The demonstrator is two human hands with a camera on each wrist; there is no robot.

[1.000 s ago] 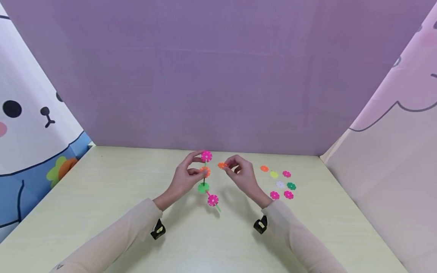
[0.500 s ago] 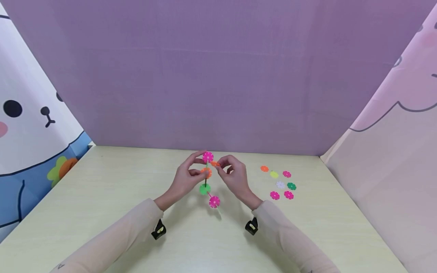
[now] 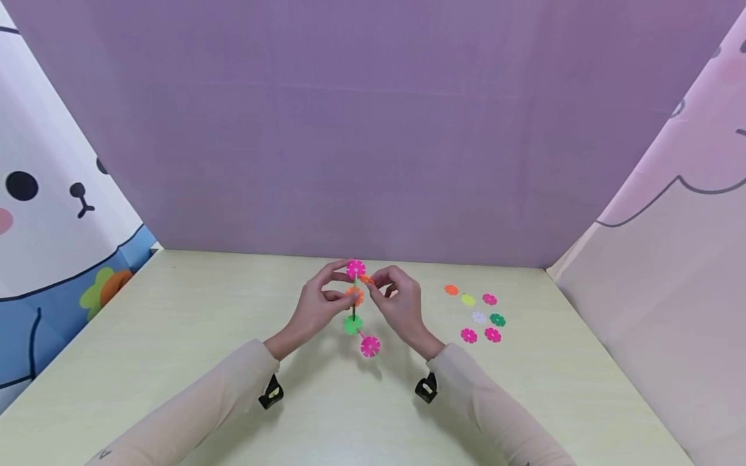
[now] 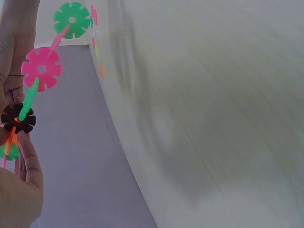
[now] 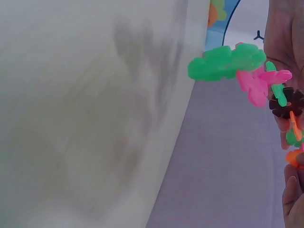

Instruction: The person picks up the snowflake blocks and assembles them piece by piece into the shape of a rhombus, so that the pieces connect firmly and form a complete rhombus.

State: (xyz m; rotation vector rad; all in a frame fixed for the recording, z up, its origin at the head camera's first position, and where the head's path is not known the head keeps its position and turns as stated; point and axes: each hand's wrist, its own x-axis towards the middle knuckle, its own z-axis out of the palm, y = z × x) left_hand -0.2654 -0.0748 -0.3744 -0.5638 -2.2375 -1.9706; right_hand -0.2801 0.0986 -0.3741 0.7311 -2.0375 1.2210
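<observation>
A chain of notched, flower-shaped snowflake discs hangs above the table between both hands. My left hand (image 3: 315, 312) pinches it near an orange disc (image 3: 356, 296); a pink disc (image 3: 356, 268) tops the chain. Below come a green disc (image 3: 352, 325) and another pink disc (image 3: 370, 347). My right hand (image 3: 402, 303) pinches a separate orange disc (image 3: 366, 279) edge-on, close against the upper chain. Whether its slot engages is hidden. The left wrist view shows the chain's green disc (image 4: 72, 20), pink disc (image 4: 41, 69) and dark disc (image 4: 18, 122). Fingers partly cover the joint in the right wrist view.
Several loose discs lie flat on the pale table (image 3: 361, 427) to the right, among them an orange one (image 3: 451, 290), a white one (image 3: 478, 317) and a dark green one (image 3: 498, 320). A purple panel (image 3: 373, 129) rises behind, with printed cloth at both sides.
My right hand has moved left, bringing its orange disc up to the chain's upper part. The chain and left hand have shifted slightly right. The loose discs stay put.
</observation>
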